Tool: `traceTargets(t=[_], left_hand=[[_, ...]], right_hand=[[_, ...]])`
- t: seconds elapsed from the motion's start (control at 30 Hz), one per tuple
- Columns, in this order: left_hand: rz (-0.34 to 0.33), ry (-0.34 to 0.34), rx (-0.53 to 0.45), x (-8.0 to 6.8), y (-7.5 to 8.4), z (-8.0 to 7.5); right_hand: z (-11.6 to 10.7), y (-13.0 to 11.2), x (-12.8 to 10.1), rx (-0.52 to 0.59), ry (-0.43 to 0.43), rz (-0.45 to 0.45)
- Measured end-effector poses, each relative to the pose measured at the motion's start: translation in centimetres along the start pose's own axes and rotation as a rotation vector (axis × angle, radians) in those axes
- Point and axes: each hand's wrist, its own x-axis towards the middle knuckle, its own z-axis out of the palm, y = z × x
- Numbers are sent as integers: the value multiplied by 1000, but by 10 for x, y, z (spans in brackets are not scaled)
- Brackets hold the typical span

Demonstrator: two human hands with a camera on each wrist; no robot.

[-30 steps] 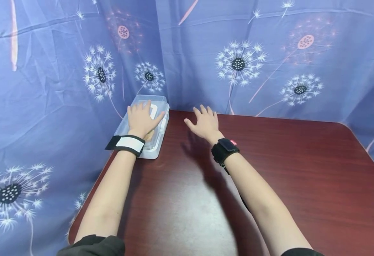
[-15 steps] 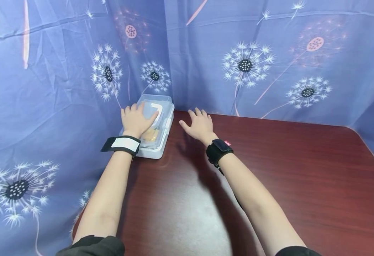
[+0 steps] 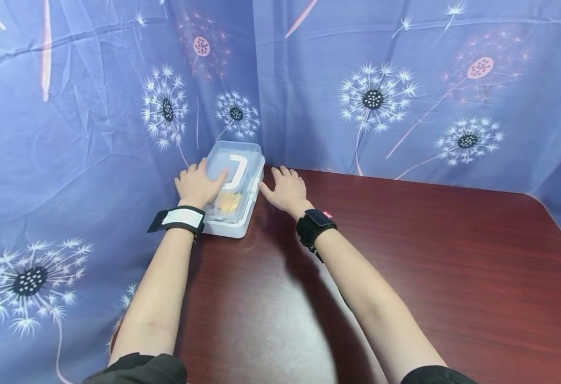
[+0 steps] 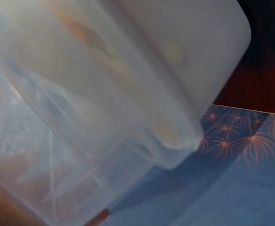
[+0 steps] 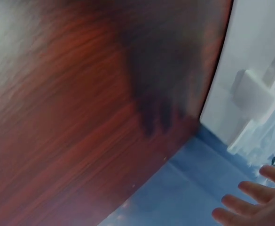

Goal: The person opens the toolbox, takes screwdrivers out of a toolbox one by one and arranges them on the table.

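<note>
Head view, left to right: blue dandelion-print cloth backdrop (image 3: pixel 93 133) at 9 o'clock; clear rectangular plastic box with a white handle (image 3: pixel 236 188) at the 11 o'clock corner of the dark red wooden table (image 3: pixel 405 266), against the cloth. Left hand (image 3: pixel 196 185) flat on the lid, fingers straight, grasping nothing. Right hand (image 3: pixel 284 189) released, fingers spread, thumb just beside the box's right wall at 3 o'clock.
</note>
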Motion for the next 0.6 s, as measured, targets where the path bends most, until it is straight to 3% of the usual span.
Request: traceTargets(t=[0.3, 0.6], left_hand=[[-36, -69, -76, 0, -6, 1], [-12, -47, -70, 3, -9, 2]], right_hand=[[7, -28, 0, 118, -20, -8], [10, -41, -2, 230, -66, -50]])
